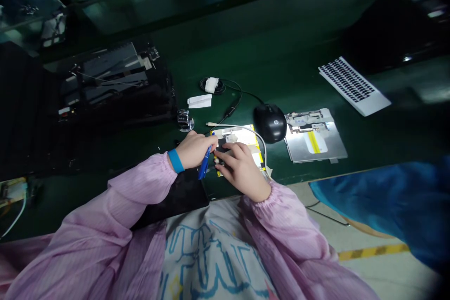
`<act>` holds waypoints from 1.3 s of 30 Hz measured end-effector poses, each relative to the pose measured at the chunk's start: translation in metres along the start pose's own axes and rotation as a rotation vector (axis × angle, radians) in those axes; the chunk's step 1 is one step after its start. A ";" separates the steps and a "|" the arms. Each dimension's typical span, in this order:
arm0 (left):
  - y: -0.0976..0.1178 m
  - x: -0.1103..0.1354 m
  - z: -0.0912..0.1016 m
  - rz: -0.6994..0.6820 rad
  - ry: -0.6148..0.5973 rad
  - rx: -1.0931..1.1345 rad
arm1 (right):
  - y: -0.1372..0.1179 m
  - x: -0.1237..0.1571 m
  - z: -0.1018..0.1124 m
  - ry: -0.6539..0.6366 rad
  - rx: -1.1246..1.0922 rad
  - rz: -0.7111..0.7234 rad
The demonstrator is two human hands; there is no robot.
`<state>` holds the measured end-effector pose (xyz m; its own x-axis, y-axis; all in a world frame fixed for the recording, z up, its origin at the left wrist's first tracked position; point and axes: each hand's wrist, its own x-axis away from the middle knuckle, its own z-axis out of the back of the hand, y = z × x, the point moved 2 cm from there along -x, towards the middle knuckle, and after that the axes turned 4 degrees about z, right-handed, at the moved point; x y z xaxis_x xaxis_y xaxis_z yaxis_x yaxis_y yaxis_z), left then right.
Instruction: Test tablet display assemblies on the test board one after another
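Board (250, 138) at table (298, 75) near edge, just left of mouse (270, 123) | left hand (195, 148) closed round pen (205, 163) | right hand (242, 168) rests on it, fingers curled; cannot tell if gripping

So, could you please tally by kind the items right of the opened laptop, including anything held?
Black mouse: 1
Blue pen, in the left hand: 1
Tally counter: 1
Silver drive: 1
White key panel: 1
Yellow-edged board, under the right hand: 1
White cable: 1
Folded white paper: 1
Black slab: 1
Total: 9
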<state>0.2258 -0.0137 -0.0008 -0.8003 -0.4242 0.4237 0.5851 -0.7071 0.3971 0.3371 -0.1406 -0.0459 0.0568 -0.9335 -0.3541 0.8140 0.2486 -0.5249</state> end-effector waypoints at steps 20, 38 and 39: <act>0.033 0.028 0.000 -0.143 0.232 0.507 | -0.011 0.007 0.035 0.285 -0.694 -0.270; 0.010 0.018 -0.017 0.046 0.166 0.115 | 0.002 0.018 0.004 0.109 -0.022 -0.037; 0.010 0.018 -0.017 0.045 0.164 0.105 | 0.002 0.019 0.004 0.111 -0.024 -0.039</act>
<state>0.2153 -0.0382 -0.0032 -0.7786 -0.5464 0.3086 0.6244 -0.6257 0.4675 0.3420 -0.1583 -0.0509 -0.0406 -0.9084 -0.4161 0.8005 0.2196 -0.5577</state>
